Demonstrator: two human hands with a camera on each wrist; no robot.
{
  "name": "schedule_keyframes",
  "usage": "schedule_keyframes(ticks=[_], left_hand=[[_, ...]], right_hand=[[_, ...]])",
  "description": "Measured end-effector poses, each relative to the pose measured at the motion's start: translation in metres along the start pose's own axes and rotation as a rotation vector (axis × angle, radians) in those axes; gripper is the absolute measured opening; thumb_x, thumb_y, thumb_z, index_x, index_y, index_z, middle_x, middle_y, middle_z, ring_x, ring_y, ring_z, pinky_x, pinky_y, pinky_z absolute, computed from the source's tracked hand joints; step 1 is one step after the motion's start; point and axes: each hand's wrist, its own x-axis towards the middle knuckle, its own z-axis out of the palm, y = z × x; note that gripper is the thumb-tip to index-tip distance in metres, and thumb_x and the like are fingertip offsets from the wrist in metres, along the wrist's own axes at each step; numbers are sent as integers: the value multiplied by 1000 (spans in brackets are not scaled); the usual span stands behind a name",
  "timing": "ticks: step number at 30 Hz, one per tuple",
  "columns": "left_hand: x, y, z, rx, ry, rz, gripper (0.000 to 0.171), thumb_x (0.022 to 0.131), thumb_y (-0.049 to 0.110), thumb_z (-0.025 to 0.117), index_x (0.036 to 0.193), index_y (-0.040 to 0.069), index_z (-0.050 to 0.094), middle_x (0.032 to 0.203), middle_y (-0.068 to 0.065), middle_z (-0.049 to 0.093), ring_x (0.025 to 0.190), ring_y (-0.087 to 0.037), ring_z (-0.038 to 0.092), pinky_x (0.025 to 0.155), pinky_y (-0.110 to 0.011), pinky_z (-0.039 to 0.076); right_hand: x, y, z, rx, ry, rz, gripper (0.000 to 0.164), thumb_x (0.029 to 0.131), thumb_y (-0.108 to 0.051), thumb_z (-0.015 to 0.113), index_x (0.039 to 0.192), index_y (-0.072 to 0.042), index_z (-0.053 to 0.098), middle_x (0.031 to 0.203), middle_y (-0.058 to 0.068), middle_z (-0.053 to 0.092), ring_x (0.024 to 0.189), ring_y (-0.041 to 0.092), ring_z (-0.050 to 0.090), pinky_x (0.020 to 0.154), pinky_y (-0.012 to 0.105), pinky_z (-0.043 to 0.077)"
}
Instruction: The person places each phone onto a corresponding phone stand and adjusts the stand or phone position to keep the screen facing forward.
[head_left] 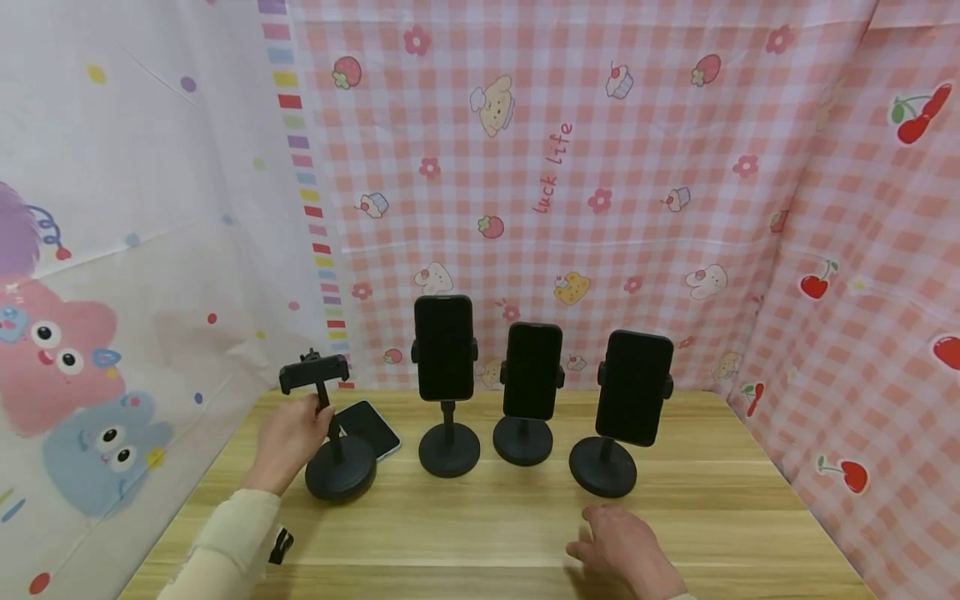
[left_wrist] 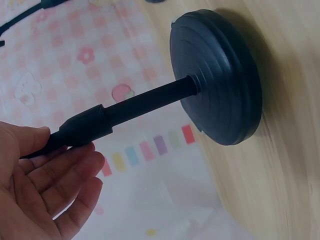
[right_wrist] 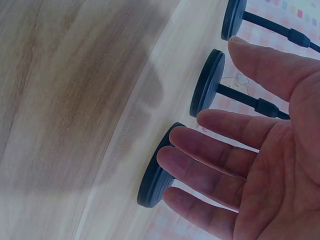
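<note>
At the left of the table, my left hand (head_left: 292,437) pinches the upper stem of a black phone stand (left_wrist: 150,104) between thumb and fingers. That stand's clamp (head_left: 313,373) holds no phone, and its round base (left_wrist: 215,75) is close over the wood. Behind it a phone (head_left: 371,429) lies flat on the table, partly hidden by the stand. My right hand (head_left: 622,546) is over the front right of the table, fingers relaxed and palm without anything in it. Nearest to it is the rightmost stand (head_left: 603,468), which carries a phone (head_left: 635,387).
Two more stands, a left one (head_left: 448,450) and a middle one (head_left: 522,442), each bear an upright phone with a dark screen. A small black buckle (head_left: 281,546) shows beside my left sleeve. Printed curtains (head_left: 562,167) enclose the wooden table (head_left: 450,533) at the back and sides.
</note>
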Motion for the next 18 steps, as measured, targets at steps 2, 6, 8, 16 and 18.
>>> schedule_keyframes(ticks=[2, 6, 8, 16, 18], left_hand=[[-1, 5, 2, -10, -2, 7, 24, 88, 16, 65, 70, 2, 61, 54, -9, 60, 45, -22, 49, 39, -35, 36], [-4, 14, 5, -16, -10, 26, 25, 88, 18, 66, 69, 4, 61, 52, -6, 57, 43, -20, 48, 38, -34, 36], [-6, 19, 7, -18, -15, 38, 25, 88, 19, 66, 69, 4, 60, 51, -6, 56, 43, -19, 47, 38, -33, 35], [-12, 39, 19, -20, -22, 93, 26, 87, 20, 68, 68, 6, 57, 50, -4, 52, 42, -17, 45, 38, -31, 32], [-12, 45, 21, -18, -18, 97, 25, 86, 20, 69, 69, 7, 58, 51, -5, 54, 43, -18, 45, 38, -32, 33]], right_hand=[[0, 0, 0, 6, -11, 9, 52, 78, -37, 74, 109, 4, 65, 104, 21, 69, 94, 35, 61, 86, 56, 49], [0, -1, -1, 18, -26, 16, 51, 78, -37, 74, 109, 3, 65, 104, 20, 69, 92, 34, 61, 85, 56, 49], [0, -1, -1, 22, -31, 13, 51, 78, -37, 74, 109, 3, 65, 104, 20, 69, 92, 34, 61, 85, 56, 49], [2, -1, 0, 37, -48, 26, 53, 78, -38, 74, 110, 3, 65, 104, 20, 69, 92, 34, 60, 86, 57, 48], [2, -1, 0, 42, -54, 33, 54, 78, -38, 74, 111, 3, 65, 105, 20, 68, 92, 34, 60, 87, 57, 48]])
